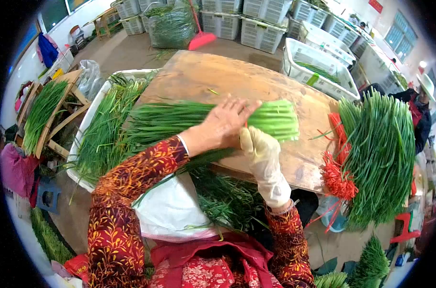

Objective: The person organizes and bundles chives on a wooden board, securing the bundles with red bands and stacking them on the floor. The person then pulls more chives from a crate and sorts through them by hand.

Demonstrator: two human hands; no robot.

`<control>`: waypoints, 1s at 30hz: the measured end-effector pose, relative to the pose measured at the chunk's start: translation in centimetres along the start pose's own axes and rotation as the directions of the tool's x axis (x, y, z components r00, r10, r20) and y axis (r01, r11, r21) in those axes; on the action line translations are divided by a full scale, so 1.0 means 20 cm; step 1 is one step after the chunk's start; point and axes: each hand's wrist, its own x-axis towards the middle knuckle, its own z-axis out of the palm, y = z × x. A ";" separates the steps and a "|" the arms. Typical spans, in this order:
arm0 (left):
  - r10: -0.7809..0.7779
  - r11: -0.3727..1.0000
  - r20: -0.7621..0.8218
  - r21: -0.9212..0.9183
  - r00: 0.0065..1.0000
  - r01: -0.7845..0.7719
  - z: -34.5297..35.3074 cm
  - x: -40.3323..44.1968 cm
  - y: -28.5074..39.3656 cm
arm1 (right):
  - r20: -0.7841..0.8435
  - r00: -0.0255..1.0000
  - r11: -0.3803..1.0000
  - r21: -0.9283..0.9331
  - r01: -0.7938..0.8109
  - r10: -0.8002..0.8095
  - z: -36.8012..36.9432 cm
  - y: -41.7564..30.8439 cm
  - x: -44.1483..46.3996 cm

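Observation:
A bunch of garlic chives (170, 115) lies across the wooden board, its pale cut stems pointing right and its green leaves left. My bare left hand (223, 122) rests on top of the bunch with fingers stretched out, pressing it near the stems. Wearing a pale glove, my right hand (261, 149) is closed at the near side of the bunch, just below my left fingers. A short bit of red tie (246, 124) shows at its fingertips; the rest of the tie is hidden. Both hands are close together at the board's near edge.
More red ties (340, 177) and a large heap of chives (383, 158) are at the board's right end. A white crate (83, 144) of loose chives stands left. White cloth (170, 209) lies below the board. Stacked crates (261, 33) and a red broom (201, 39) are behind.

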 end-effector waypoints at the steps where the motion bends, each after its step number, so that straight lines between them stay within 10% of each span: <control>1: 0.018 1.000 -0.016 -0.021 1.000 -0.019 0.05 -0.02 0.00 | 0.007 1.000 1.000 0.010 0.001 -0.001 0.00 0.02 -0.04; 10: -0.088 0.988 -0.032 -0.129 0.996 0.083 0.06 -0.07 0.08 | 0.078 0.996 0.950 0.307 -0.060 0.037 -0.09 0.04 -0.33; 13: -0.081 0.989 0.006 -0.121 0.997 0.081 0.07 -0.05 0.07 | 0.229 0.871 0.629 0.615 -0.476 0.435 -0.20 0.03 -0.44; 17: -0.083 0.989 0.006 -0.120 0.997 0.083 0.08 -0.05 0.06 | 0.099 0.830 0.646 0.579 -0.497 0.550 -0.17 0.10 -0.38; 21: -0.088 0.984 0.008 -0.152 0.996 0.088 0.06 -0.06 0.08 | 0.066 0.973 0.927 0.296 -0.231 0.221 -0.04 0.13 -0.28; 30: -0.083 0.986 -0.031 -0.151 0.996 0.077 0.08 -0.07 0.07 | 0.291 0.891 0.607 0.654 -0.452 0.349 -0.02 0.07 -0.17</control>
